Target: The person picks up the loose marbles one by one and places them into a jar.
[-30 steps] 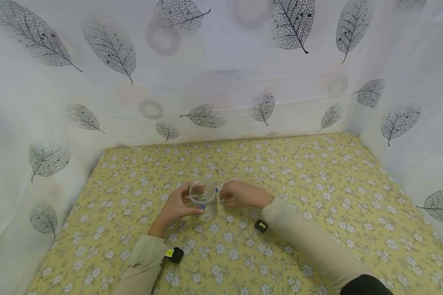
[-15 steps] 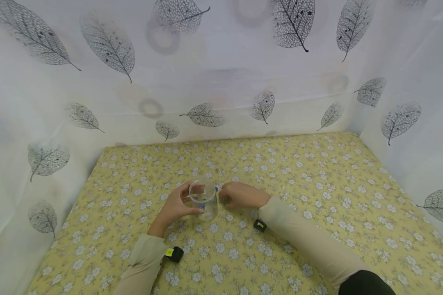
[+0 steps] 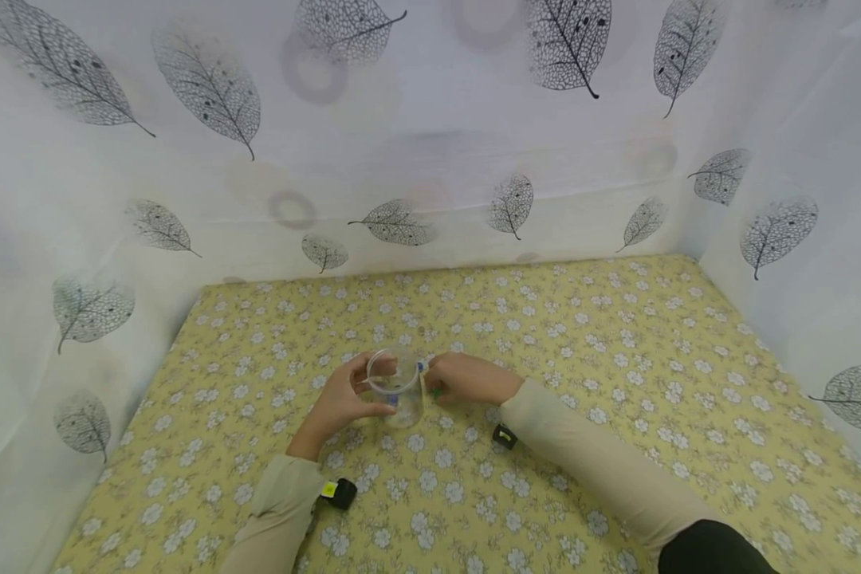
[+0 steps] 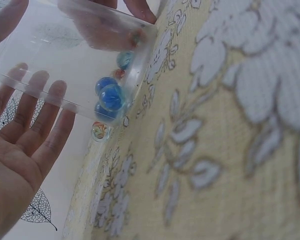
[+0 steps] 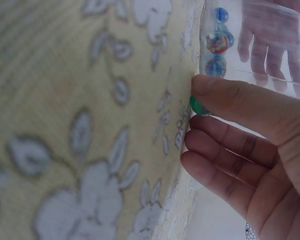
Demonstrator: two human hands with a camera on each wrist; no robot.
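Note:
My left hand (image 3: 340, 402) curls round a clear plastic cup (image 3: 405, 410) that stands upright on the cloth, thumb in front and fingers behind. Several glass marbles, mostly blue, lie at the cup's bottom; one blue marble (image 4: 111, 97) shows clearly in the left wrist view. An orange-swirled marble (image 4: 100, 131) appears just past the cup's lower edge. Close to the cup's right side, my right hand (image 3: 473, 379) pinches a green marble (image 5: 199, 106) low by the cloth, mostly covered by the thumb. A blue spot (image 3: 421, 367) shows between the cup rim and the right hand.
A yellow floral cloth (image 3: 581, 335) covers the table. White leaf-printed curtains (image 3: 430, 159) hang at its back and sides. Small black devices, one (image 3: 342, 494) at the left wrist and another (image 3: 505, 437) at the right, stick out below the sleeves.
My right hand has shifted slightly left toward the cup, and the green marble now shows between its fingers. The left hand and cup have stayed in place.

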